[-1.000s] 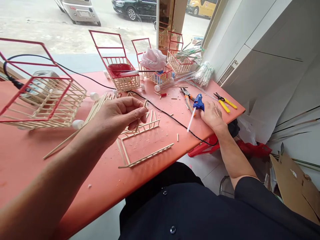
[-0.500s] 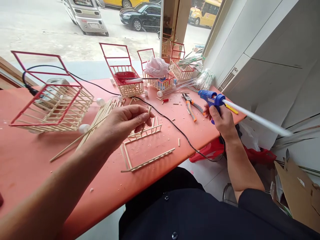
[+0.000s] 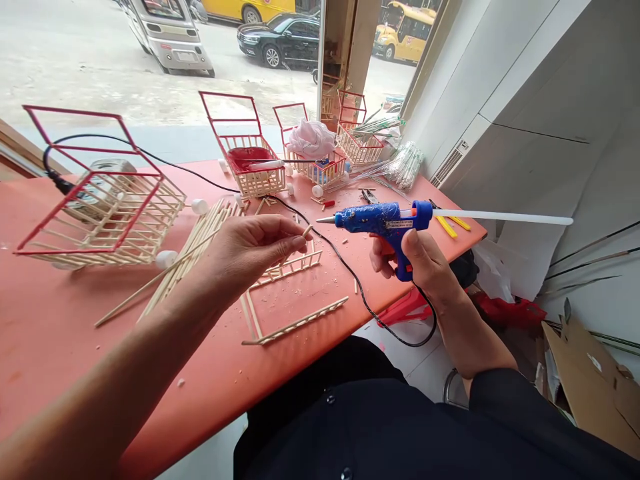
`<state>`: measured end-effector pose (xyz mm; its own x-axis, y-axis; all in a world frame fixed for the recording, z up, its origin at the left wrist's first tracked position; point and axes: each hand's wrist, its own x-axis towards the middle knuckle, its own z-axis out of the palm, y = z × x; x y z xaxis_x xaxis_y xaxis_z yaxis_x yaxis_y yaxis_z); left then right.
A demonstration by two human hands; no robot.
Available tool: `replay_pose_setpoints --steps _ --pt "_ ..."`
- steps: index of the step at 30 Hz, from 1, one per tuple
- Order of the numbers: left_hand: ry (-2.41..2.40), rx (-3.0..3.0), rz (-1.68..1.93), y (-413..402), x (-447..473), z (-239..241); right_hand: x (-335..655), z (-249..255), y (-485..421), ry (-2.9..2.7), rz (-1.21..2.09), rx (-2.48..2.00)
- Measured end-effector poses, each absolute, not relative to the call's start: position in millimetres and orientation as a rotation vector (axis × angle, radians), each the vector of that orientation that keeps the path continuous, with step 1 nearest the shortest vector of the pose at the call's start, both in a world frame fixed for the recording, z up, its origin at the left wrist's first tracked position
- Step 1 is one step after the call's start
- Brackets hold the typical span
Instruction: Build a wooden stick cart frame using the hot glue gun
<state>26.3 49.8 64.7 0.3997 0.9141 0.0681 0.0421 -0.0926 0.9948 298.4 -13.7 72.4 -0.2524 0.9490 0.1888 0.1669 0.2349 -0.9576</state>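
Observation:
Between thumb and fingertips, my left hand [image 3: 265,243] pinches a short wooden stick [image 3: 307,231]. My right hand [image 3: 420,260] is wrapped round the handle of a blue hot glue gun [image 3: 375,219], with a long white glue stick [image 3: 500,217] jutting from its back. The gun's nozzle points left, a small gap away from the short stick. Below the left hand, a partly built frame of wooden sticks [image 3: 300,323] lies on the table; the hand hides some of it. A bundle of long wooden sticks [image 3: 187,250] lies left of that hand, partly behind the forearm.
Small stick carts with red handles [image 3: 257,180] stand along the back of the orange table [image 3: 55,320], one at left [image 3: 115,213]. Pliers [image 3: 370,197] lie behind the glue gun, yellow-handled cutters [image 3: 447,225] at right. A black cord [image 3: 350,270] crosses the table and hangs over its edge.
My right hand has brought the glue gun left and levelled it, nozzle towards the left hand. The short stick in my left hand has turned from near upright to a slant.

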Motion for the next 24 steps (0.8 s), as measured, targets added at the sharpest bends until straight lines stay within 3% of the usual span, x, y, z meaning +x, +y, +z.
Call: replay_pose_setpoints --steps 24 --pt "0.965 1.478 0.963 50.5 27.1 60.2 297.7 74.6 -11.9 -1.652 1.106 -1.167"
